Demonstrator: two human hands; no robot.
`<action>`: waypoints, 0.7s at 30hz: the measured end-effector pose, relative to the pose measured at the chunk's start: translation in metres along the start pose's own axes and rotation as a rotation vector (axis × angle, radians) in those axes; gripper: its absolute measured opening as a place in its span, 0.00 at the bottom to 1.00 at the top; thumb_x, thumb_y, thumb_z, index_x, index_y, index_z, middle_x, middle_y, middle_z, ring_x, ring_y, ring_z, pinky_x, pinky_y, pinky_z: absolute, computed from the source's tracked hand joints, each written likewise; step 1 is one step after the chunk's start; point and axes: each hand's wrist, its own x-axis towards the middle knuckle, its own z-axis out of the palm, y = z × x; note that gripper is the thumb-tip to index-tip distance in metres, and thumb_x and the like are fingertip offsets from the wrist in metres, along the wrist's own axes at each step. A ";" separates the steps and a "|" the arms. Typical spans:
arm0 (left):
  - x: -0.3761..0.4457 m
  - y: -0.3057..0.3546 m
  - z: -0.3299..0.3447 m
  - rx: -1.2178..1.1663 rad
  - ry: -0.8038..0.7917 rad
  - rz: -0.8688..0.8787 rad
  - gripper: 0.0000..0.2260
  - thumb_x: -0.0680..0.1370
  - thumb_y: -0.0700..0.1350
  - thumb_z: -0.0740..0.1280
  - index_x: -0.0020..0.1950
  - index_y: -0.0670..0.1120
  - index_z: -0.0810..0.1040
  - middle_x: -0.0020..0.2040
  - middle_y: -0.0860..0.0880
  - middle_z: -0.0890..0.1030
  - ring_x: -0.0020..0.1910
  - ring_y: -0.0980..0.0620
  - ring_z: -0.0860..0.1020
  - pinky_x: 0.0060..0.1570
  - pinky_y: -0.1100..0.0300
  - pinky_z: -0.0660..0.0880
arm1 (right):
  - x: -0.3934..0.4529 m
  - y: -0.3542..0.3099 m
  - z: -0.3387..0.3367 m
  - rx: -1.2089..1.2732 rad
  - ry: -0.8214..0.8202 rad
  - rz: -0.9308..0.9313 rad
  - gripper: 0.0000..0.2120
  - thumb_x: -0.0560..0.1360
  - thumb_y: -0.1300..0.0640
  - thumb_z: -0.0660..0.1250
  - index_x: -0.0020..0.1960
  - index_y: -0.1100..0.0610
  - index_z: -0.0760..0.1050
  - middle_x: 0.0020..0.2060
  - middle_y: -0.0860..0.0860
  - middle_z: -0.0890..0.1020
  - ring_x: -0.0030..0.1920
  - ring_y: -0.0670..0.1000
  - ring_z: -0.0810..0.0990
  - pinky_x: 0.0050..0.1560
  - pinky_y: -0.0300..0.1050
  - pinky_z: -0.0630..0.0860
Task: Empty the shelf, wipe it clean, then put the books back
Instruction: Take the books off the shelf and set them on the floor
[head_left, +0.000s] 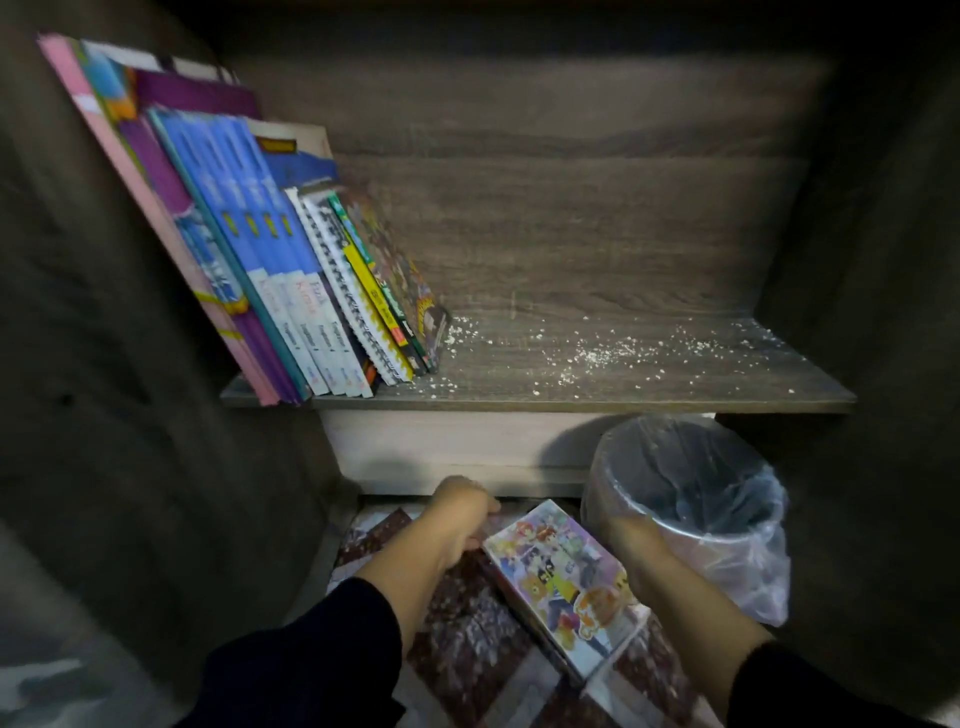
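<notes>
Dim wood-grain walls close in around the shelf (571, 384), whose bare right part is strewn with white crumbs (597, 353), while a row of books (291, 270) leans against the left wall, not yet taken off. Below, on the patterned floor (467, 639), both hands are at a cartoon-covered book (561, 582): the left hand (462, 519) curls its fingers at the book's far corner, the right hand (631, 540) is at its right edge, though blur hides whether those fingers actually grip. A lined bin (691, 499) stands just beside it. To do this step well, I judge the book should be laid flat, clear of the bin, starting a neat pile with room for the leaning row
</notes>
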 end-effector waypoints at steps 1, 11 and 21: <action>-0.006 0.009 -0.010 -0.007 0.053 0.059 0.09 0.76 0.35 0.63 0.37 0.45 0.71 0.35 0.45 0.73 0.31 0.48 0.70 0.32 0.62 0.68 | -0.007 -0.010 0.004 -0.020 -0.014 -0.041 0.07 0.76 0.64 0.63 0.54 0.63 0.74 0.43 0.58 0.75 0.37 0.53 0.74 0.27 0.39 0.68; -0.056 0.105 -0.088 0.158 0.578 0.584 0.11 0.77 0.35 0.59 0.54 0.45 0.77 0.44 0.48 0.78 0.44 0.46 0.77 0.44 0.57 0.74 | -0.053 -0.101 0.056 0.034 -0.366 -0.361 0.06 0.77 0.61 0.63 0.46 0.57 0.78 0.35 0.52 0.81 0.34 0.49 0.78 0.32 0.39 0.69; -0.086 0.143 -0.089 0.207 0.713 0.491 0.10 0.76 0.34 0.61 0.56 0.37 0.74 0.52 0.39 0.79 0.44 0.43 0.75 0.37 0.55 0.69 | -0.087 -0.167 0.051 0.079 -0.352 -0.425 0.07 0.78 0.61 0.61 0.44 0.54 0.75 0.34 0.50 0.80 0.30 0.48 0.76 0.30 0.36 0.69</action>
